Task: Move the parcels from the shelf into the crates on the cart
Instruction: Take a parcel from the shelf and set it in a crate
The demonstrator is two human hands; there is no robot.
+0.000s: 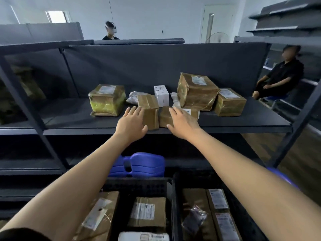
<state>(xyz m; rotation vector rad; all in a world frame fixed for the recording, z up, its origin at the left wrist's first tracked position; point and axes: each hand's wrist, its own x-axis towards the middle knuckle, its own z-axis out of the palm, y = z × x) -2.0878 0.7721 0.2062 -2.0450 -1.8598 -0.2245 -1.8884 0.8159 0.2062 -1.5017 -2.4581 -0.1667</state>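
Several taped brown parcels lie on the dark shelf [243, 123]. My left hand [131, 123] rests flat against the left side of a narrow brown parcel [149, 108] near the shelf's front edge, fingers spread. My right hand [182, 122] lies on top of a low brown parcel [165, 119] right beside it, fingers extended. Neither parcel is lifted. Behind stand a yellow-taped box [107, 100], a small white box [161, 95], a big box [197, 91] and another brown box [229, 102]. Two black crates [172, 193] below hold several parcels.
A grey poly bag [134, 99] lies behind the narrow parcel. A blue plastic stool [144, 164] stands between the shelf and the crates. One person stands behind the shelf [111, 32], another sits at the right [279, 77]. Shelf uprights rise at left and right.
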